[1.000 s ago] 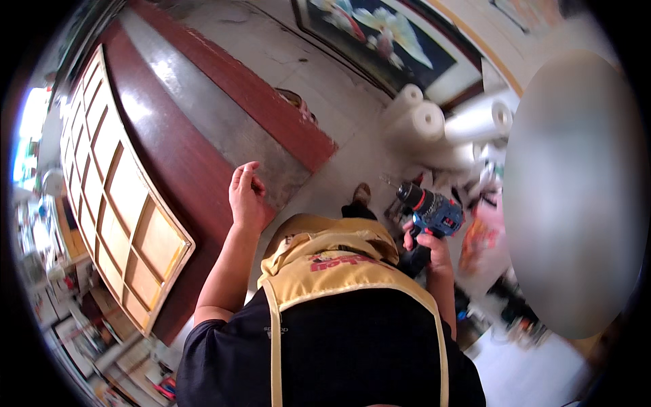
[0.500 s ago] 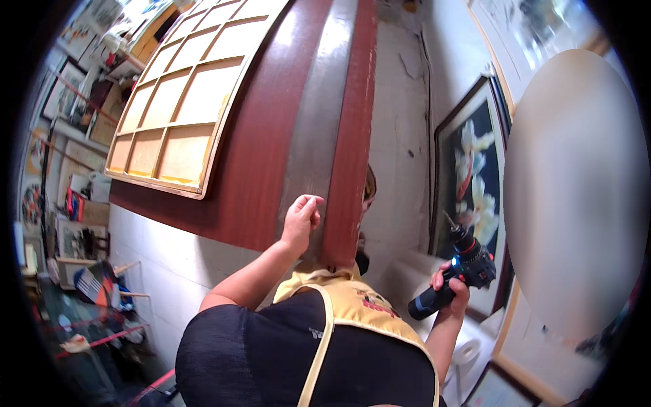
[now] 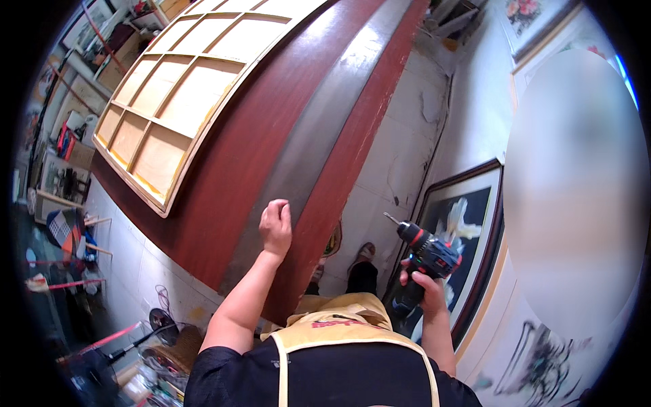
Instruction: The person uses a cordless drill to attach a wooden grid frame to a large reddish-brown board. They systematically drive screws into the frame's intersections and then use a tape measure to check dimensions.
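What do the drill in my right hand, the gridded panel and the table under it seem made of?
Drill: probably moulded plastic, its dark casing faintly shiny; the bit shines like metal. Gridded panel: seemingly bare wood, judging by its pale, matte grid and backing. Table: perhaps varnished wood or laminate, its streaky reddish-brown top reflecting light; the grey strip could be metal or coating.

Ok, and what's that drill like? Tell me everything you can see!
The drill is dark blue and black with red trim, and its casing looks like plastic. A black chuck with a red ring holds a thin, metal-looking bit, pointing up and left in the picture. The person's right hand grips its handle, above a chunky dark base. A framed flower picture shows behind it. I can't tell whether it's spinning.
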### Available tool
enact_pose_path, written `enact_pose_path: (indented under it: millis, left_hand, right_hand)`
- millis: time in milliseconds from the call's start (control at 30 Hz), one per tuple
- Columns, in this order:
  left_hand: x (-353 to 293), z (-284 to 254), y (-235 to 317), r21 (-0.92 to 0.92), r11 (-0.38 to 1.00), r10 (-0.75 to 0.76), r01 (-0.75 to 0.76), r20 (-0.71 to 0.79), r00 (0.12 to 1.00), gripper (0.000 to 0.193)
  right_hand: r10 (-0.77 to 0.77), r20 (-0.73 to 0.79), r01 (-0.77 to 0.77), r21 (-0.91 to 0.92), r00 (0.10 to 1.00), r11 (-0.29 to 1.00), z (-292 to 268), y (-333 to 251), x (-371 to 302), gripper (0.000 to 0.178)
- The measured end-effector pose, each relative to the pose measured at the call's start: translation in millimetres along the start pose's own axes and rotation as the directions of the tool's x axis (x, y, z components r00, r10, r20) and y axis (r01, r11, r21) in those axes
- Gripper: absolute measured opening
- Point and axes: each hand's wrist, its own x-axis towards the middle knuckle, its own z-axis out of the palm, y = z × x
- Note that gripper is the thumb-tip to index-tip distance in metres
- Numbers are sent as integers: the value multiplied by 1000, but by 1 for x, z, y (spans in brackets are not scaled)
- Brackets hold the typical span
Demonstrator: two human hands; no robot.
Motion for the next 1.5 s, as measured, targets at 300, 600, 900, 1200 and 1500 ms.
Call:
enact_pose_path:
  millis: [300,600,900,1200,1500]
  left_hand:
    - [1,-1,16,295,942,122,-162,150,981,12]
    - [2,-3,20,372,918,69,-135,186,980,19]
    - [0,1,23,479,876,-27,-62,177,984,22]
    - [109,64,66,463,809,-209,362,-350,913,14]
    - [258,120,53,551,685,-215,477,-474,854,30]
  right_hand:
    - [-159,275,296,-580,948,759,-36,-93,162,35]
    - [-234,704,723,-691,671,-6,59,-167,304,57]
    - [-10,865,822,-479,501,-308,110,-219,417,69]
    - [203,858,833,-359,473,-421,106,-280,550,68]
    - [251,861,860,-330,443,-389,80,-320,681,66]
